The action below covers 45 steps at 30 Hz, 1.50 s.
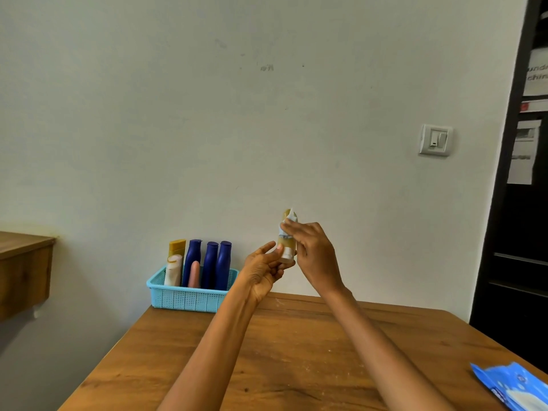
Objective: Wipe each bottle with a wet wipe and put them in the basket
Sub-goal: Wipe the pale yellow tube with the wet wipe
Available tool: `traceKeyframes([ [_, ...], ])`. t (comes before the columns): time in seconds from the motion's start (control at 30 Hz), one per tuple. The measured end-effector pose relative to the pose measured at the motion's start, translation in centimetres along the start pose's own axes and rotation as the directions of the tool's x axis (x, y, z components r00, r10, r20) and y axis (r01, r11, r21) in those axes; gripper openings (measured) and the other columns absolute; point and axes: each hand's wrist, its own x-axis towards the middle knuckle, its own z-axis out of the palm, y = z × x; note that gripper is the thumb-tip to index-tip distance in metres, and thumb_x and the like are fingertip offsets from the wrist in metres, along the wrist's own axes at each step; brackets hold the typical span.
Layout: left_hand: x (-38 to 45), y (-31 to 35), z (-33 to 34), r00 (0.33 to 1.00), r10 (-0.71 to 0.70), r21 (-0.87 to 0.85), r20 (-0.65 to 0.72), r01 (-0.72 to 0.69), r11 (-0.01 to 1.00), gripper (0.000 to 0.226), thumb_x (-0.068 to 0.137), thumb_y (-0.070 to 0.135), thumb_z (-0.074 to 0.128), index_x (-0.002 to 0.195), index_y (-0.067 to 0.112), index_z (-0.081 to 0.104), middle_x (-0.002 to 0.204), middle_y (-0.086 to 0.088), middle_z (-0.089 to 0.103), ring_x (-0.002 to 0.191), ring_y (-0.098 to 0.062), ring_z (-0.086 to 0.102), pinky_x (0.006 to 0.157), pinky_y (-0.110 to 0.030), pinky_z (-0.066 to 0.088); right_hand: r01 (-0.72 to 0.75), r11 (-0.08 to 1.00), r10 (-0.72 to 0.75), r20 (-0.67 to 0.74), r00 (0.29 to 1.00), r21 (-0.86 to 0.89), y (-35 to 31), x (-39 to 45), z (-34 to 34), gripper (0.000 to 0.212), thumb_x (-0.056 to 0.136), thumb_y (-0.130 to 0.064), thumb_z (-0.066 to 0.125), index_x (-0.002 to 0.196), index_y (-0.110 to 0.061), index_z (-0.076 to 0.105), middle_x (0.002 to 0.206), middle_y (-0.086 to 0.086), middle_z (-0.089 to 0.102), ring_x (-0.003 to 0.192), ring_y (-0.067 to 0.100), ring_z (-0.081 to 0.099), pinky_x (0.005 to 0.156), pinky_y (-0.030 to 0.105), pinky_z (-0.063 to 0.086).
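I hold a small yellowish bottle [287,244] upright in the air above the far part of the wooden table. My left hand [264,269] grips its lower end. My right hand [314,255] presses a white wet wipe [289,222] against the bottle's upper part. A turquoise basket [189,298] stands at the table's far left corner against the wall. It holds three dark blue bottles [210,264], a yellow bottle [177,248], a white bottle [173,271] and a pink one [194,274], all upright.
A blue pack of wet wipes [516,387] lies at the table's right edge, near me. A wooden shelf [25,262] juts from the left wall. Dark shelving [519,203] stands at the right. The wall [267,114] rises directly behind the table.
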Motion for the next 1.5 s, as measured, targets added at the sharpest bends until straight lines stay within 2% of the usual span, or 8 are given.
traceKeyframes([
  [0.27, -0.1, 0.8, -1.2, 0.999, -0.039, -0.079, -0.03, 0.036, 0.996, 0.032, 0.091, 0.011, 0.055, 0.121, 0.006, 0.049, 0.083, -0.015, 0.062, 0.065, -0.019, 0.06, 0.049, -0.02, 0.049, 0.062, 0.995, -0.062, 0.002, 0.998, 0.082, 0.4, -3.2, 0.5, 0.037, 0.083, 0.005, 0.06, 0.116, -0.011, 0.066, 0.114, 0.001, 0.068, 0.099, 0.01, 0.058, 0.081, 0.024, 0.055],
  [0.47, -0.4, 0.5, -1.3, 0.997, -0.079, -0.057, 0.015, 0.08, 0.995, 0.032, 0.093, 0.015, 0.053, 0.123, 0.004, 0.048, 0.098, -0.018, 0.068, 0.063, -0.018, 0.069, 0.055, -0.021, 0.048, -0.098, 0.987, 0.127, -0.248, 0.96, 0.126, 0.7, -1.1, 0.2, 0.039, 0.086, 0.009, 0.055, 0.12, -0.01, 0.063, 0.121, 0.005, 0.063, 0.11, 0.013, 0.053, 0.092, 0.012, 0.043],
  [0.63, -0.2, 0.4, -0.2, 0.997, -0.072, -0.056, 0.029, 0.074, 0.996, 0.009, 0.091, 0.009, 0.055, 0.099, 0.008, 0.059, 0.067, -0.01, 0.067, 0.05, -0.015, 0.063, 0.05, -0.021, 0.048, 0.161, 0.982, -0.161, 0.013, 0.987, -0.098, 0.0, -0.2, 0.6, 0.04, 0.077, 0.001, 0.069, 0.115, -0.013, 0.067, 0.124, 0.008, 0.061, 0.109, 0.026, 0.057, 0.078, 0.032, 0.057],
  [0.8, -0.2, 0.2, 0.5, 0.996, -0.064, -0.052, 0.055, 0.067, 0.996, 0.034, 0.091, 0.009, 0.056, 0.123, 0.005, 0.049, 0.086, -0.018, 0.066, 0.058, -0.019, 0.068, 0.05, -0.021, 0.049, 0.045, 0.997, -0.047, -0.028, 0.999, -0.057, 0.7, 1.2, 0.4, 0.035, 0.08, -0.001, 0.066, 0.113, -0.012, 0.068, 0.124, 0.008, 0.061, 0.107, 0.027, 0.055, 0.075, 0.035, 0.055],
  [0.93, -0.3, -0.1, 0.4, 0.994, -0.094, -0.043, 0.062, 0.097, 0.994, 0.038, 0.092, 0.009, 0.053, 0.129, 0.006, 0.044, 0.08, -0.019, 0.071, 0.061, -0.021, 0.07, 0.051, -0.022, 0.05, -0.136, 0.991, 0.136, -0.051, 0.989, 0.005, 1.5, 2.3, 0.6, 0.037, 0.089, 0.002, 0.052, 0.118, -0.015, 0.065, 0.127, 0.006, 0.059, 0.113, 0.024, 0.05, 0.088, 0.035, 0.05],
  [1.27, -0.1, -0.7, 0.2, 0.996, -0.084, -0.017, 0.038, 0.085, 0.996, 0.046, 0.092, 0.007, 0.053, 0.135, 0.004, 0.039, 0.087, -0.02, 0.066, 0.057, -0.019, 0.069, 0.051, -0.022, 0.049, -0.513, 0.824, 0.543, -0.077, 0.836, 0.241, 0.7, 1.6, 1.5, 0.036, 0.094, 0.001, 0.043, 0.121, -0.012, 0.062, 0.125, 0.006, 0.061, 0.115, 0.021, 0.056, 0.089, 0.022, 0.044],
  [1.4, 0.1, -0.7, 0.3, 0.998, -0.052, -0.049, -0.026, 0.05, 0.998, 0.046, 0.09, 0.007, 0.056, 0.134, 0.003, 0.043, 0.084, -0.017, 0.065, 0.059, -0.019, 0.066, 0.05, -0.021, 0.051, -0.563, 0.783, 0.582, 0.008, 0.813, 0.264, -0.5, 0.3, 1.7, 0.034, 0.093, 0.0, 0.045, 0.122, -0.01, 0.061, 0.125, 0.007, 0.061, 0.114, 0.024, 0.057, 0.092, 0.032, 0.05],
  [1.5, 0.1, -0.4, -0.4, 0.998, -0.032, -0.061, -0.063, 0.028, 0.998, 0.046, 0.089, 0.008, 0.058, 0.133, 0.003, 0.045, 0.085, -0.015, 0.064, 0.069, -0.02, 0.062, 0.053, -0.022, 0.053, -0.567, 0.781, 0.572, 0.065, 0.818, 0.261, -0.9, -1.0, 1.9, 0.031, 0.093, -0.004, 0.05, 0.12, -0.01, 0.062, 0.12, 0.006, 0.064, 0.107, 0.021, 0.061, 0.084, 0.025, 0.052],
])
